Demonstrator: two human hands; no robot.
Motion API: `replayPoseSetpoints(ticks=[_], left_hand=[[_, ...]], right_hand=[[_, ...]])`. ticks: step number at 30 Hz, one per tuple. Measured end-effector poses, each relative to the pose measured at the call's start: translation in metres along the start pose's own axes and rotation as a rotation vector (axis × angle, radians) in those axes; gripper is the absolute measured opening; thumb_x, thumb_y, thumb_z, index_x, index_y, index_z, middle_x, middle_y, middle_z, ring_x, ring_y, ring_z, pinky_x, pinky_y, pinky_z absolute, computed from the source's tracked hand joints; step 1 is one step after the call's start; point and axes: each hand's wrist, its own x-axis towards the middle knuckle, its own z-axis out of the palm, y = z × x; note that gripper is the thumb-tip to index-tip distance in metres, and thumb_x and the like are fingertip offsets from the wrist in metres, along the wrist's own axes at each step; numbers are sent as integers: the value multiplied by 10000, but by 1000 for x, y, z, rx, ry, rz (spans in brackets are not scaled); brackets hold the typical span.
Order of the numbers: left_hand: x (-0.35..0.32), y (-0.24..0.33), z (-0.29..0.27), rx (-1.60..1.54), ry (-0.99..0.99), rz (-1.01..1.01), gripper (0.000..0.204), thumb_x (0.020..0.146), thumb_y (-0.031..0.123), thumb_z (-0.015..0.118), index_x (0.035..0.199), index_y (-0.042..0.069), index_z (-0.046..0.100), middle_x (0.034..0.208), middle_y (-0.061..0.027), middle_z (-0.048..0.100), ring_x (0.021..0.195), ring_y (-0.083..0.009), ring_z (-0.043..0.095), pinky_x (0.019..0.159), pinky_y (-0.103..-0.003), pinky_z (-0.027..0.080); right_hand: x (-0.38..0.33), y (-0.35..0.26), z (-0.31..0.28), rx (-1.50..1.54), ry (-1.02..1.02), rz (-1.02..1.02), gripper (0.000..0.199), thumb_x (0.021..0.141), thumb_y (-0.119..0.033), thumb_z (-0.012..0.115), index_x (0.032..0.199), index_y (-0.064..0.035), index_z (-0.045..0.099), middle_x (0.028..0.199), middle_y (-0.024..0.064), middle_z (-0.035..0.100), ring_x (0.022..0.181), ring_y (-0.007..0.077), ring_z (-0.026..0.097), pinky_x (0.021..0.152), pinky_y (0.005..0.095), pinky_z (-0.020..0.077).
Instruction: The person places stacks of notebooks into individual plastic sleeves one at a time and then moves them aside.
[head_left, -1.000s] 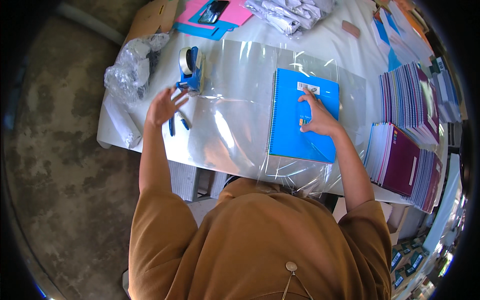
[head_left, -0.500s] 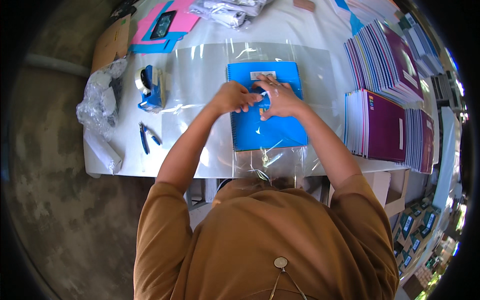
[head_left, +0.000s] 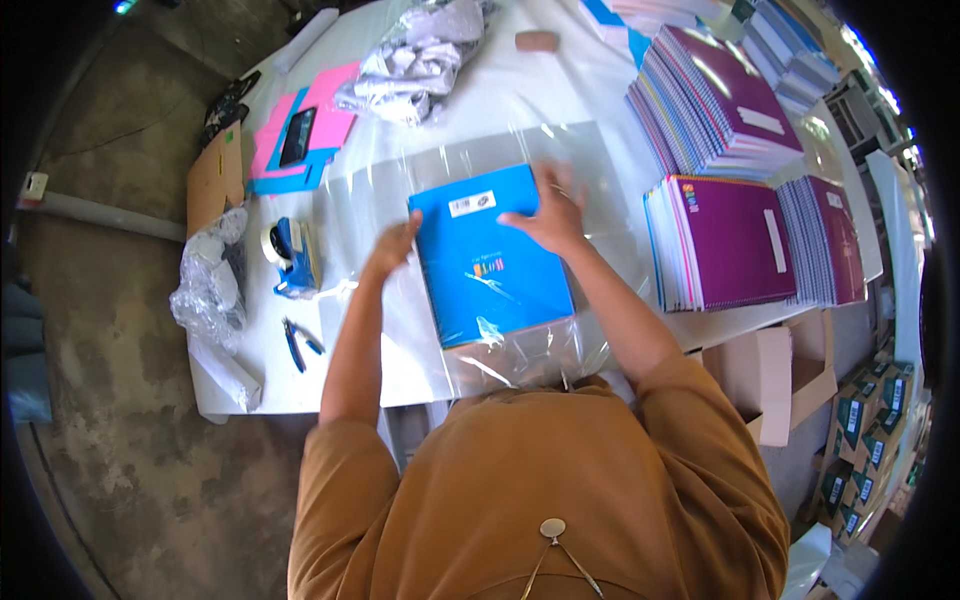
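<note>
A blue notebook (head_left: 500, 275) with a small white label lies on a large sheet of clear plastic film (head_left: 380, 185), and shiny film shows over its lower part. At its left edge is my left hand (head_left: 394, 246), closed on the upper part of that edge, its lower fingers partly hidden. My right hand (head_left: 556, 215) is spread at the upper right corner. Its thumb reaches onto the cover while the other fingers, smeared by motion, extend past the edge.
Left stand a blue tape dispenser (head_left: 293, 258), cutting pliers (head_left: 297, 344) and crumpled plastic wrap (head_left: 212, 275). A phone (head_left: 298, 137) rests on pink and blue sheets. Bagged grey material (head_left: 415, 65) sits at the back. Purple notebooks (head_left: 735, 245) are stacked right, above open cardboard boxes (head_left: 765, 375).
My hands have moved apart from the middle of the cover, the left to the left edge and the right to the upper right corner. The whole view has shifted and turned.
</note>
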Motion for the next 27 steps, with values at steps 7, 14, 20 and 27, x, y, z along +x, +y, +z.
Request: replayPoseSetpoints(ticks=[7,14,20,27], left_hand=[[-26,-9,51,-672,117,83,828,846,622,433,1357,-20,316,1350,-248,336,1253,-342,344,1027,-413,322],[-83,40,29,-932,31,149,890,844,573,502,1405,-18,143,1388,-205,302,1264,-289,338,1041,-392,300],[-135,50,13,-783,393,676,871,719,638,597,1292,21,372,1175,-106,479,1118,-204,419,972,-335,301],[-142,92,21,-681,528,621,740,737,522,633,1210,-14,442,1126,-130,491,1053,-214,462,920,-334,353]], right_hand=[[-3,21,23,609,-66,452,1034,681,-725,540,1390,-22,270,1442,327,2,1342,427,-149,1076,520,-45],[-20,1,-11,1436,37,351,757,712,-312,744,1280,-17,341,1270,203,386,1175,293,397,986,412,334],[-59,-66,-89,1340,283,-147,734,682,-154,785,1251,-24,340,1180,114,467,1057,200,511,887,321,437],[-55,-80,-82,1098,560,-183,788,661,-188,793,1293,-22,351,1102,90,493,1018,178,505,887,291,423]])
